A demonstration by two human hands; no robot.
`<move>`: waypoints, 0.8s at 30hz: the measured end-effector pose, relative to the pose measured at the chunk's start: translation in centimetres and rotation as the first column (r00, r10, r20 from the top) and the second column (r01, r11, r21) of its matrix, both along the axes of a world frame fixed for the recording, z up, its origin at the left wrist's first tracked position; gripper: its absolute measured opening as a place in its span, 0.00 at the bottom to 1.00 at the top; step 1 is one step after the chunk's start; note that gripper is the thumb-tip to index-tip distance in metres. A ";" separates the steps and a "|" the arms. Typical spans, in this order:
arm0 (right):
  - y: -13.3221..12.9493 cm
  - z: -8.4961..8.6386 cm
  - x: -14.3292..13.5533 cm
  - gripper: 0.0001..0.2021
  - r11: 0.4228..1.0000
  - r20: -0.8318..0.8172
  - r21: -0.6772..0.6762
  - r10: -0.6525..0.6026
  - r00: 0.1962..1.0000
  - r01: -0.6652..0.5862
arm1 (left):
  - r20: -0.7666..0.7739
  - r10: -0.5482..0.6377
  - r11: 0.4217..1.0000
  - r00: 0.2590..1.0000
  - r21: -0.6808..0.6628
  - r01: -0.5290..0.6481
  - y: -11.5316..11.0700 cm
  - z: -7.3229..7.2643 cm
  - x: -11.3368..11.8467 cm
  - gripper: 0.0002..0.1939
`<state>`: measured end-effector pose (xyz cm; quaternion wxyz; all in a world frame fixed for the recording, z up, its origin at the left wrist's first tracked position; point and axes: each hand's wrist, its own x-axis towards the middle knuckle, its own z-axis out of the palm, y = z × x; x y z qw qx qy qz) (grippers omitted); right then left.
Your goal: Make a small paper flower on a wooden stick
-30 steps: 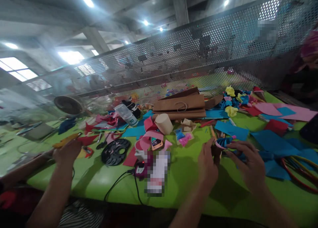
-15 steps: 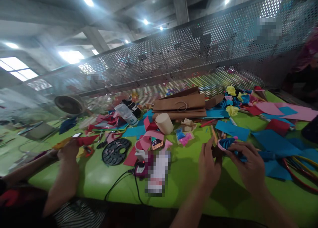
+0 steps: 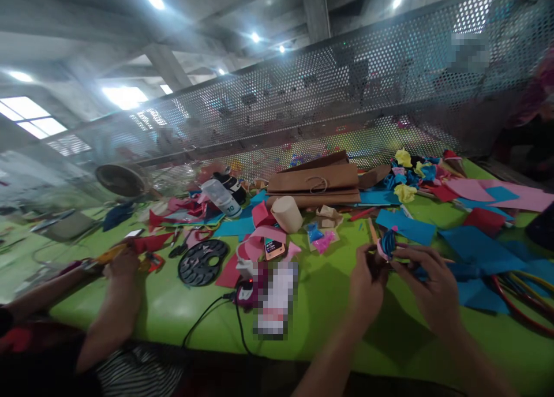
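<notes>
Between my two hands stands a small paper ice-cream cone (image 3: 388, 244) with a twisted blue top, a pink rim and a pink tip. Its lower part looks brown and is mostly hidden by my fingers. My left hand (image 3: 367, 281) is closed around that lower part. From the other side, the fingertips of my right hand (image 3: 435, 284) press against the blue top and rim. Just behind lie a blue paper sheet (image 3: 409, 225) and a thin wooden stick (image 3: 373, 229).
Left of my hands lie a phone (image 3: 277, 302), a power bank with cables (image 3: 245, 293), a black palette (image 3: 202, 262) and a tape roll (image 3: 286, 214). Folded brown paper (image 3: 311, 183) sits at the back. A co-worker's hands (image 3: 123, 264) handle yellow material at far left.
The cone has turned from lying tilted to the right to standing more upright, its pink tip now pointing up. My fingers have shifted slightly around it. The co-worker's hands moved a little.
</notes>
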<state>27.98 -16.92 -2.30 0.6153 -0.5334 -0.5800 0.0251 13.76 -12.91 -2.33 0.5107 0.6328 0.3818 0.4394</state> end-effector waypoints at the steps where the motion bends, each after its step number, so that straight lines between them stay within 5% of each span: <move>1: 0.1 0.0 -0.1 0.05 1.000 0.009 -0.002 -0.003 1.000 0.003 | -0.005 -0.004 1.000 1.000 0.003 0.004 -0.1 0.0 0.0 0.23; 8: 0.5 0.0 -0.4 0.02 0.999 0.038 0.019 -0.036 0.999 0.035 | -0.250 0.016 0.993 0.968 0.116 0.014 -0.2 0.2 0.0 0.20; 16: 0.1 0.1 -0.2 0.04 0.999 0.019 -0.032 -0.021 1.000 0.021 | -0.328 0.036 0.983 0.944 0.181 0.025 -0.1 0.0 0.0 0.24; 24: 0.1 0.2 -0.5 0.04 0.997 -0.035 -0.051 -0.056 0.998 0.054 | -0.567 0.119 0.958 0.815 0.282 0.056 -0.5 -0.4 0.0 0.28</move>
